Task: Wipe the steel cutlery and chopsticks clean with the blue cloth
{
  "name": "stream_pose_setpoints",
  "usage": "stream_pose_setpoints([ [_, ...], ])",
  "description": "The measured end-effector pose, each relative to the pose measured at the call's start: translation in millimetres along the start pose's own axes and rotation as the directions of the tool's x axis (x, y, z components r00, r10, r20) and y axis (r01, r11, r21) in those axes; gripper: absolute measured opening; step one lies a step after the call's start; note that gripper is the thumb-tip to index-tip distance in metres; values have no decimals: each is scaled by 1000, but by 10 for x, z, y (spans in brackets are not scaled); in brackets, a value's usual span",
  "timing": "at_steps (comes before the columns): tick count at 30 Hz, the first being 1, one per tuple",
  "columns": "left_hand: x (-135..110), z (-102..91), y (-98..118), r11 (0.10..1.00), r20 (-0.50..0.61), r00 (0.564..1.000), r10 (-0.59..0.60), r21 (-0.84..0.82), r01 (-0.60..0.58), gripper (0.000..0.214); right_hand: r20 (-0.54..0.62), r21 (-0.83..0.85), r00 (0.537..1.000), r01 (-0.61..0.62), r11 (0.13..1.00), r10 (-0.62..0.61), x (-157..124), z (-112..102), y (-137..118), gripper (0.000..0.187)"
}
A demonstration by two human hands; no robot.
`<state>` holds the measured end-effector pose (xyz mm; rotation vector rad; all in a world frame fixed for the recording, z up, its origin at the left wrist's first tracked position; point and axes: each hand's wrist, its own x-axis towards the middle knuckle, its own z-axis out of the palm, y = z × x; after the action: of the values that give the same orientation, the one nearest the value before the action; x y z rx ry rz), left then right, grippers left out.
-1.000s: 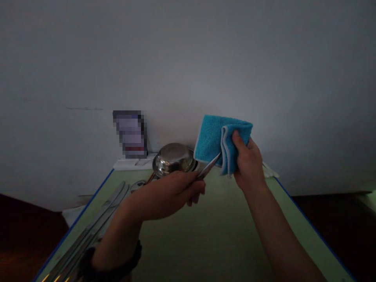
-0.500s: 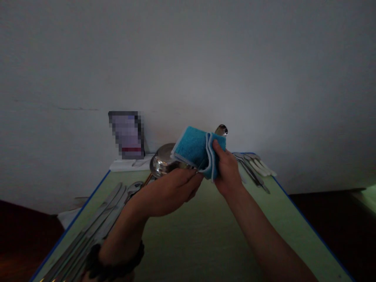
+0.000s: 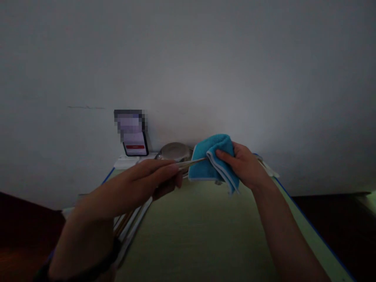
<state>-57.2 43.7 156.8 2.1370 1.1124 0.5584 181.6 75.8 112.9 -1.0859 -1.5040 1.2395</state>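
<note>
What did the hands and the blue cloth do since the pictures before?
The left hand pulled back leftward, turning the metal utensil from upward-slanting to nearly level. The right hand brought the blue cloth lower, now folded over the utensil's end. Both grips stayed; the metal bowl stayed at the far end of the table.

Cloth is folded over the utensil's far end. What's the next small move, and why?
Probably draw the utensil back through the blue cloth: the left hand grips its handle, and the right hand pinches the cloth folded over its far end.
</note>
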Motion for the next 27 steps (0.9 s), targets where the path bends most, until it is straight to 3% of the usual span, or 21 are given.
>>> stream_pose_setpoints([
  [3, 96, 74, -4, 994, 30, 999, 15, 111, -18, 35, 69, -208, 998, 10, 978, 5, -80, -79, -98, 32],
  [5, 137, 114, 11, 981, 26, 999, 21, 195, -26, 35, 196, -365, 981, 65, 929, 8, -150, -139, -191, 27],
  [8, 160, 152, 37, 976, 66, 998, 17, 215, -31, 37, 450, -542, 891, 216, 812, 64, -261, -168, -328, 21],
  [11, 163, 177, 53, 979, 110, 993, 35, 198, -56, 38, 574, -607, 811, 326, 725, 116, -328, -90, -412, 18],
  [18, 184, 266, 59, 970, 143, 987, 69, 222, -100, 36, 628, -527, 776, 366, 767, 61, -259, 58, -375, 20],
  [24, 152, 162, 30, 942, 119, 990, 80, 316, -114, 34, 611, -549, 787, 342, 762, 86, -185, -7, -279, 22],
  [27, 74, 55, 15, 933, 78, 997, 29, 356, -55, 33, 561, -576, 824, 318, 753, 81, -188, -59, -273, 21],
])
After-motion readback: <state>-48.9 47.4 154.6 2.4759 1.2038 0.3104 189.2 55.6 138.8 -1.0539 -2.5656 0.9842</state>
